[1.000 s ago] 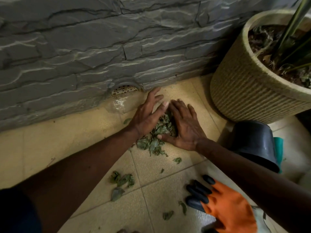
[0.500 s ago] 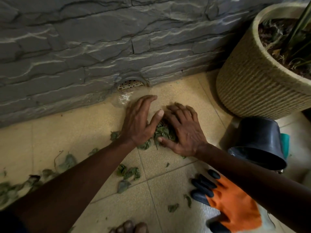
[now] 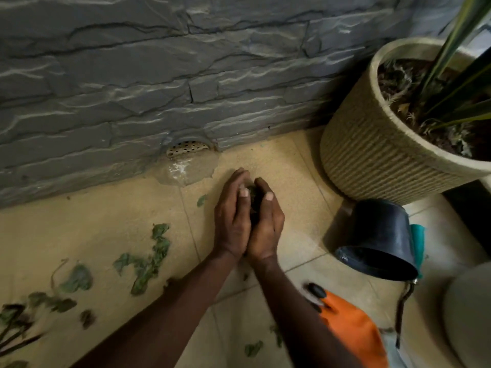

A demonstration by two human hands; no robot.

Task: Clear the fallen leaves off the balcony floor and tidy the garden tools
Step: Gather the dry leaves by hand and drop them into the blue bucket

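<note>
An orange glove [image 3: 353,333] is lying on the tiled floor [image 3: 106,229] at the near right, with loose leaves [image 3: 148,261] lying scattered to the near left. Farther in, the left hand [image 3: 232,216] and right hand [image 3: 265,221] are pressing together side by side, fingers curled closed around a clump of leaves [image 3: 253,193]. A black pot [image 3: 380,240] is lying tipped to the right, below a ribbed planter [image 3: 372,155]. A drain grate [image 3: 187,147] is sitting at the foot of the stone wall [image 3: 159,75].

Bare tiles [image 3: 289,166] left of ribbed planter [image 3: 372,155]
</note>
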